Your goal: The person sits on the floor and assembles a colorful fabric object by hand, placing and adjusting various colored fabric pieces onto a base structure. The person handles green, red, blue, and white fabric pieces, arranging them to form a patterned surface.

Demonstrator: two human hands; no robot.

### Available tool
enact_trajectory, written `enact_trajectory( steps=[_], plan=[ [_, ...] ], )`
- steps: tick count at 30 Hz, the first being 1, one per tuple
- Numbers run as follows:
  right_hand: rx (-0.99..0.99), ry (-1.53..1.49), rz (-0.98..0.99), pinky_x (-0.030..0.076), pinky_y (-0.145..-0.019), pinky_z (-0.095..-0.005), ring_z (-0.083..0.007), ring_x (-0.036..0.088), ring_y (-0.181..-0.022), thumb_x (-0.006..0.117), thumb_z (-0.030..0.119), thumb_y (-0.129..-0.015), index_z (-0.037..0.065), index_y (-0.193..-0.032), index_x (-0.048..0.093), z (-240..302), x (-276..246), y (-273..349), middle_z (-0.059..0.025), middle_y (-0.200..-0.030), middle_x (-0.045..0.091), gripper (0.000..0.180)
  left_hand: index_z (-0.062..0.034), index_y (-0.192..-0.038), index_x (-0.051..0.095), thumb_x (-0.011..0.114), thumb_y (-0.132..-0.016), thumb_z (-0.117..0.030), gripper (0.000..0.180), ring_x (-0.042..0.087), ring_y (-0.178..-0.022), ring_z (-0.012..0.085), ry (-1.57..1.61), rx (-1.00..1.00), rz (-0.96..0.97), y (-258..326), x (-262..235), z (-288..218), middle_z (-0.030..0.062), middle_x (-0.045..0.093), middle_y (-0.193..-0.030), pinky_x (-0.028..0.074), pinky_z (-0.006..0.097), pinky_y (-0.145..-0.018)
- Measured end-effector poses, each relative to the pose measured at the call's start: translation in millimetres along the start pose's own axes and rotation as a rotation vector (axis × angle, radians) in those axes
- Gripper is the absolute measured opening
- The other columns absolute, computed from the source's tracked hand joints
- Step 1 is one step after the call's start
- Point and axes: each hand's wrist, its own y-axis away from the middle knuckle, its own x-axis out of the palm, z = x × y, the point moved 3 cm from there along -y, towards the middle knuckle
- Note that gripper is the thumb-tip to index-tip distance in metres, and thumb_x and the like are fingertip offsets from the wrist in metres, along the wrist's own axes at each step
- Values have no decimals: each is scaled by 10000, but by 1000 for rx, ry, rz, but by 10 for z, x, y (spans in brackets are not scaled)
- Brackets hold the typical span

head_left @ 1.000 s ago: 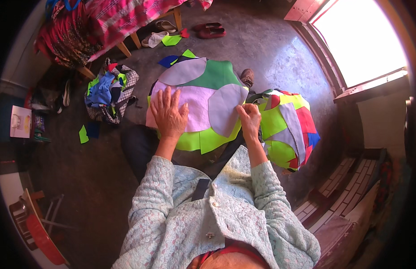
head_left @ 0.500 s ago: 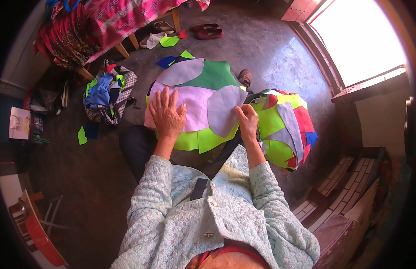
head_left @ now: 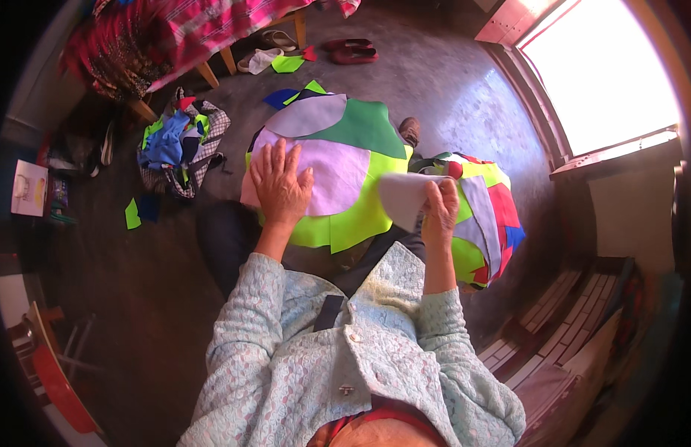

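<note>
A round spread of overlapping fabric pieces lies before me. My left hand [head_left: 281, 186] rests flat on its pink piece [head_left: 334, 175], fingers spread. Around that piece are a grey piece [head_left: 308, 117], a dark green piece [head_left: 364, 127] and lime-green pieces [head_left: 357, 227]. My right hand [head_left: 441, 206] pinches the edge of a loose grey fabric piece [head_left: 405, 195], raised off the right side of the spread and slightly blurred. Close beside that hand stands a bulging bundle [head_left: 488, 223] covered in lime, grey, red and blue scraps.
A checked bag [head_left: 211, 138] of scraps sits at the left, with a lime scrap [head_left: 132, 214] nearby on the floor. Dark red shoes [head_left: 351, 52] lie at the back. A slatted bench [head_left: 554, 320] stands at right, below a bright opening [head_left: 599, 74].
My right hand has lifted the grey fabric piece off the spread and moved right with it, baring lime-green fabric underneath. My left hand stays on the pink piece.
</note>
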Motion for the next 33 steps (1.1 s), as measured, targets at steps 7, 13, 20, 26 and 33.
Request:
enact_trajectory(
  steps=[7, 13, 20, 26, 33],
  plan=[
    [-240, 242, -99, 427, -499, -207, -52, 557, -599, 594, 36, -917, 57, -1020, 584, 576, 145, 300, -2, -775, 624, 106, -141, -1286, 574, 620, -842, -355, 496, 380, -1339, 353, 19, -9, -31, 4, -41, -14, 107, 482, -1407, 236, 577, -1100],
    [94, 481, 101, 502, -552, -264, -133, 633, -631, 594, 57, -885, 41, -1140, 578, -146, 586, 33, -81, -823, 647, 256, -142, -1281, 580, 616, -845, -360, 489, 387, -1336, 343, 5, -9, -42, 5, -18, 0, 102, 488, -1400, 243, 577, -1097],
    [202, 208, 192, 496, -559, -223, -131, 650, -689, 553, 197, -988, 41, -1238, 530, -18, 703, 76, -70, -898, 637, 295, -141, -1279, 582, 616, -844, -368, 492, 393, -1333, 336, -1, 5, -55, 12, -4, 7, 101, 489, -1398, 250, 578, -1092],
    [-259, 477, 13, 495, -587, -223, -86, 613, -707, 584, 65, -937, 43, -1069, 631, 251, 258, -59, -25, -894, 643, 143, -139, -1281, 580, 621, -843, -366, 495, 392, -1332, 339, 4, -7, -51, 31, -7, 6, 104, 490, -1395, 250, 581, -1090],
    [-445, 951, 470, 520, -660, -318, -236, 647, -783, 691, 29, -806, 116, -1020, 671, 14, 749, 388, -63, -905, 630, 232, -145, -1290, 573, 638, -834, -348, 503, 385, -1340, 336, 8, 1, -25, -1, -12, -11, 94, 479, -1409, 251, 570, -1094]
  ],
)
